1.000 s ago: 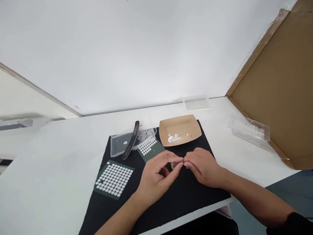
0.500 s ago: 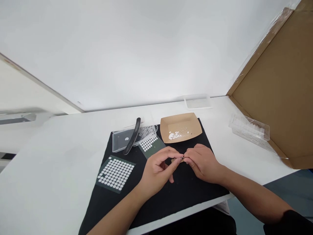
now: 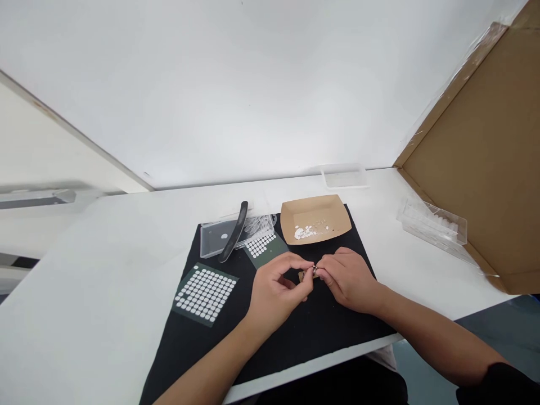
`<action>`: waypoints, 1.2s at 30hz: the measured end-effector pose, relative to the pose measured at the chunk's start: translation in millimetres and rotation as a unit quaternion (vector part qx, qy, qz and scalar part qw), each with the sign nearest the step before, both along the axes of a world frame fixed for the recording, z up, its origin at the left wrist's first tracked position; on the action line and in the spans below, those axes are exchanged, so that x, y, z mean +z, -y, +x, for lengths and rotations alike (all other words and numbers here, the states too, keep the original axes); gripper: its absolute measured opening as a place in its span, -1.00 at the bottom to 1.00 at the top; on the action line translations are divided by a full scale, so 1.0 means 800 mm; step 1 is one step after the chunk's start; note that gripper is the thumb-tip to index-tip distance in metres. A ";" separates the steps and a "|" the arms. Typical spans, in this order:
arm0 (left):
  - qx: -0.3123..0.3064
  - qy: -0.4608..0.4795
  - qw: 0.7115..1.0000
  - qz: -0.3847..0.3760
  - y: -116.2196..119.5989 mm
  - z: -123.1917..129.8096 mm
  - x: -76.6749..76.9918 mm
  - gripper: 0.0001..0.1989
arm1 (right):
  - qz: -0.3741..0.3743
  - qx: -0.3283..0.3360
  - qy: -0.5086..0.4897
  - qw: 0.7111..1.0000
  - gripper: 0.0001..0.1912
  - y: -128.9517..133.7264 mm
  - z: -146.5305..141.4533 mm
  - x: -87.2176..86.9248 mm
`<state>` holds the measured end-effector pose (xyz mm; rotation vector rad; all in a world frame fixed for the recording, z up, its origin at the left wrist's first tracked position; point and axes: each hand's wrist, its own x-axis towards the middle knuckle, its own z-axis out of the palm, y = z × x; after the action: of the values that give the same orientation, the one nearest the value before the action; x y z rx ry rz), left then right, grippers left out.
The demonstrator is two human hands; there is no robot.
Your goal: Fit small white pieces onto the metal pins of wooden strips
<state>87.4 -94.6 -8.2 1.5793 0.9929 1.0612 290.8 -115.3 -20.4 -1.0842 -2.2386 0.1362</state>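
Over the mat (image 3: pixel 337 337), the left hand (image 3: pixel 280 282) pinches a part (image 3: pixel 314 270), too tiny to identify, between thumb and forefinger; the right hand (image 3: pixel 349 280) grips its other side, presumably to steady it. The tray (image 3: pixel 295 212) and dotted sheets (image 3: pixel 206 295) lie near, probably for easy reach.

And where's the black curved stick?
In the head view, the black curved stick is left of centre, lying slantwise across the clear plastic box, left of the brown tray and beyond the left hand.
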 end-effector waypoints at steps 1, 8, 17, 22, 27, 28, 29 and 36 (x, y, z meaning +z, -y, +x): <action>0.005 -0.007 1.000 0.004 0.000 0.000 0.000 -0.90 | -0.008 -0.001 -0.001 1.000 -0.61 0.000 0.000 0.000; 0.038 -0.056 0.995 0.075 0.003 0.003 0.008 -0.94 | -0.031 0.003 -0.005 0.999 -0.60 0.002 -0.003 -0.001; -0.014 0.037 0.999 -0.033 0.001 0.000 0.008 -0.89 | -0.102 0.033 -0.050 0.993 -0.61 0.005 -0.004 0.001; -0.056 0.088 0.989 -0.109 -0.001 0.000 0.007 -0.87 | -0.157 0.049 -0.075 0.984 -0.58 0.007 -0.002 0.005; -0.081 0.118 0.980 -0.142 -0.003 -0.001 0.005 -0.84 | -0.184 0.053 -0.096 0.977 -0.60 0.008 -0.001 0.006; -0.086 0.121 0.978 -0.146 -0.004 -0.002 0.005 -0.82 | -0.189 0.053 -0.098 0.976 -0.59 0.009 -0.001 0.006; -0.090 0.124 0.977 -0.150 -0.004 -0.002 0.005 -0.81 | -0.194 0.053 -0.100 0.974 -0.59 0.009 -0.002 0.007; -0.113 0.155 0.966 -0.174 -0.005 -0.003 0.001 -0.74 | -0.226 0.057 -0.109 0.966 -0.57 0.010 -0.002 0.010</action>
<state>85.0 -90.6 -7.8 1.1638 0.7194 0.8855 288.8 -123.2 -12.7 -1.1036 -2.1160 0.8094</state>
